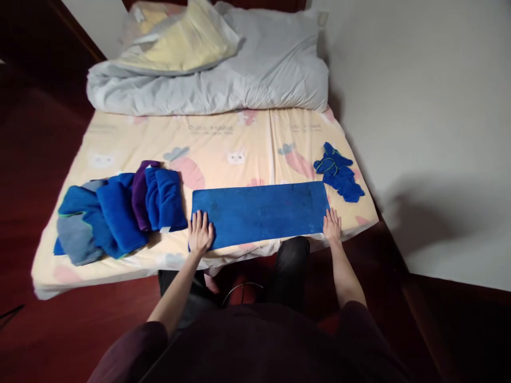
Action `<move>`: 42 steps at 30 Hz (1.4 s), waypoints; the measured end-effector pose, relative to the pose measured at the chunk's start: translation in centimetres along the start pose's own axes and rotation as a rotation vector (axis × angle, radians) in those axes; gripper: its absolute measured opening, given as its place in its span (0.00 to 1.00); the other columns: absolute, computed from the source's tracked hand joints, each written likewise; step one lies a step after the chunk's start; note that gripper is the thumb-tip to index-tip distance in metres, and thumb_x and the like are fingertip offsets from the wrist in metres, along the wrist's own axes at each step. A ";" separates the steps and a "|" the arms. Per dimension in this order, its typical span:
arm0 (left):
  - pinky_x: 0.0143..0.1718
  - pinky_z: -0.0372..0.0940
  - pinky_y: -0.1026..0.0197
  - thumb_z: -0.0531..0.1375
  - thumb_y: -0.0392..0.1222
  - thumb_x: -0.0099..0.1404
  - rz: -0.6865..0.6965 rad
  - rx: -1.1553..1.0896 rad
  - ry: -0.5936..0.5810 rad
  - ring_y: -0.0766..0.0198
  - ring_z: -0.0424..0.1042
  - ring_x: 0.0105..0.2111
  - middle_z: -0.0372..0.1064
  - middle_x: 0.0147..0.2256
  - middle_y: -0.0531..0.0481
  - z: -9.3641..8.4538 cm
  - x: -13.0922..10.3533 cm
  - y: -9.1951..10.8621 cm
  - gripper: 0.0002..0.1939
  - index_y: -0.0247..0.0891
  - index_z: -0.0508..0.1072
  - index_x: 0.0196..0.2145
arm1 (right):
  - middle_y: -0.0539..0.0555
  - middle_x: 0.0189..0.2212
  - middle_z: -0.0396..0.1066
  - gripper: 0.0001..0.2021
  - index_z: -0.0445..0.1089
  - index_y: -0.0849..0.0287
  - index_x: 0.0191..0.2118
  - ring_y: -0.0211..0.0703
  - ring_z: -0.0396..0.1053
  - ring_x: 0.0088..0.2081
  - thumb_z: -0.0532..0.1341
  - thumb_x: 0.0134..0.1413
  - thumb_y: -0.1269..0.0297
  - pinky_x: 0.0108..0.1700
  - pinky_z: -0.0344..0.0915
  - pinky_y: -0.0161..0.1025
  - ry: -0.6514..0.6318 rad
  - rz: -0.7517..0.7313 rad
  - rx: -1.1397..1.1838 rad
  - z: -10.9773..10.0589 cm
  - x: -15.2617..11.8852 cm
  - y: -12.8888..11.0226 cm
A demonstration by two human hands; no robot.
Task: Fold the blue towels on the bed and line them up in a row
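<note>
A flat blue cloth (pixel 263 211) lies spread in a long rectangle near the front edge of the bed. On its left end rests my left hand (pixel 200 233), palm down with the fingers apart. My right hand (pixel 332 224) lies flat at the cloth's right end, fingers spread. Left of the cloth is a pile of folded and bunched towels (pixel 120 213) in blue, grey-blue and purple. Beyond my right hand, a small crumpled blue cloth (pixel 339 173) with green edging lies near the bed's right side.
The bed sheet (pixel 235 138) is pale with carrot and rabbit prints. A thick white quilt (pixel 271 69) with a yellow fabric (pixel 187 42) on top lies across the far end. A wall (pixel 431 117) stands to the right. My knees are against the front edge.
</note>
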State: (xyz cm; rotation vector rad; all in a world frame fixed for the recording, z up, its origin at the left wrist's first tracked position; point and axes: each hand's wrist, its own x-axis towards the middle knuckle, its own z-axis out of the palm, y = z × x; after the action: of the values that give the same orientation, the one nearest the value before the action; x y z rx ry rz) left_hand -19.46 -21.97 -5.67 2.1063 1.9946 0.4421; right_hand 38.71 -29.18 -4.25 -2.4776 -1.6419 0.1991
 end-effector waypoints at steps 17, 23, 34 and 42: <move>0.75 0.42 0.36 0.47 0.45 0.73 -0.016 0.010 -0.029 0.43 0.41 0.77 0.44 0.75 0.27 -0.3 -14.0 -0.9 0.37 0.22 0.53 0.74 | 0.65 0.52 0.79 0.18 0.77 0.62 0.51 0.52 0.75 0.55 0.57 0.64 0.58 0.61 0.69 0.49 0.231 0.267 0.917 1.3 -17.6 -14.0; 0.75 0.46 0.38 0.50 0.41 0.68 0.020 0.046 -0.098 0.43 0.45 0.76 0.47 0.75 0.30 -1.3 -14.6 -1.7 0.39 0.24 0.55 0.74 | 0.56 0.36 0.82 0.16 0.77 0.61 0.43 0.43 0.77 0.34 0.69 0.54 0.55 0.38 0.71 0.35 -0.074 0.508 1.633 2.2 -19.7 -21.1; 0.72 0.53 0.40 0.52 0.36 0.65 -0.008 0.124 -0.107 0.44 0.58 0.72 0.57 0.72 0.33 -3.0 -13.1 -0.9 0.36 0.31 0.64 0.70 | 0.52 0.30 0.80 0.08 0.72 0.59 0.37 0.38 0.78 0.30 0.71 0.54 0.66 0.34 0.72 0.32 -0.191 0.841 1.834 3.0 -16.1 -24.0; 0.58 0.64 0.41 0.50 0.36 0.70 0.087 0.305 -0.236 0.38 0.75 0.54 0.79 0.45 0.28 -6.1 -5.2 4.2 0.21 0.29 0.80 0.50 | 0.50 0.22 0.76 0.11 0.68 0.58 0.30 0.37 0.72 0.23 0.70 0.56 0.62 0.24 0.65 0.30 -0.036 0.988 1.695 4.4 -14.3 -25.6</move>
State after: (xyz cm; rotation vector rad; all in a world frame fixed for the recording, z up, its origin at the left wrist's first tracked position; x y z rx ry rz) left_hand -17.96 -27.76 1.15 2.3000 1.9380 -0.1054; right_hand 9.23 -32.27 -2.87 -1.4614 0.2036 1.1063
